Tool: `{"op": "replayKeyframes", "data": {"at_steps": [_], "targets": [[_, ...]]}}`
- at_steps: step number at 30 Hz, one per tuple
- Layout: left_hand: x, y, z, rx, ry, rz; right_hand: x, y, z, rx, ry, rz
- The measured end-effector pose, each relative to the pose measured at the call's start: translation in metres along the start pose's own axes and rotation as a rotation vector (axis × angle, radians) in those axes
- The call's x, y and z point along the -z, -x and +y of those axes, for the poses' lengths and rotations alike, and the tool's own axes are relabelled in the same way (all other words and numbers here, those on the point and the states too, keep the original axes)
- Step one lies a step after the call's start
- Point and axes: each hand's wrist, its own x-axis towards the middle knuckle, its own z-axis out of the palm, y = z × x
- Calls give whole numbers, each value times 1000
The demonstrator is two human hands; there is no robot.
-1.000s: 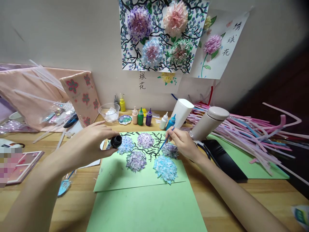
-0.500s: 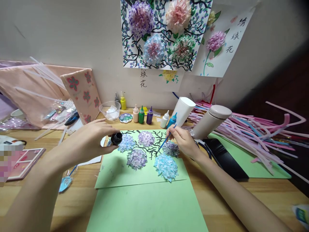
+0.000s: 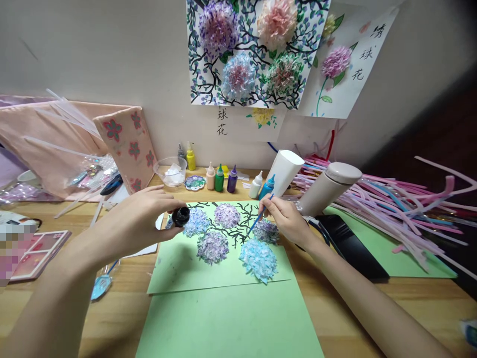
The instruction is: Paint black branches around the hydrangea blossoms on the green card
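Note:
Between the fingers and thumb of my left hand [image 3: 154, 211] is a small dark ink bottle [image 3: 181, 217], open at the top and tilted over the left edge of the green paper [image 3: 179, 276]. My right hand [image 3: 285, 218] pinches a thin blue paintbrush [image 3: 257, 219], its tip down on the paper among black painted branches [image 3: 233, 232]. Around the tip sit raised paper flowers: a light blue one [image 3: 259, 259] just below, a purple one [image 3: 212, 247] to the left, a lilac one [image 3: 227, 215] above. A further purple flower [image 3: 266, 230] lies partly under my right hand.
Paint bottles [image 3: 219, 179] line the wall behind the paper. A white cup [image 3: 286, 171], a beige flask [image 3: 330, 188] and a black phone [image 3: 352, 248] stand or lie at right, before many pipe cleaners [image 3: 395, 209]. Finished flower pictures [image 3: 257, 54] hang on the wall.
The brush tip has shifted slightly right and down along the branches, with my right hand following. My left hand keeps the bottle in nearly the same place. The view has moved a little.

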Motion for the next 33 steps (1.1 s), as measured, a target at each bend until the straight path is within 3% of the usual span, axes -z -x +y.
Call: {"op": "replayKeyframes", "data": {"at_steps": [6, 20, 33], "targets": [[0, 0, 0, -6, -23, -2, 3, -2, 3, -8, -8, 68], [-1, 1, -3, -56, -34, 30, 1, -1, -1, 45, 38, 23], [-2, 1, -4, -2, -16, 5, 3, -1, 2, 13, 53, 11]]}}
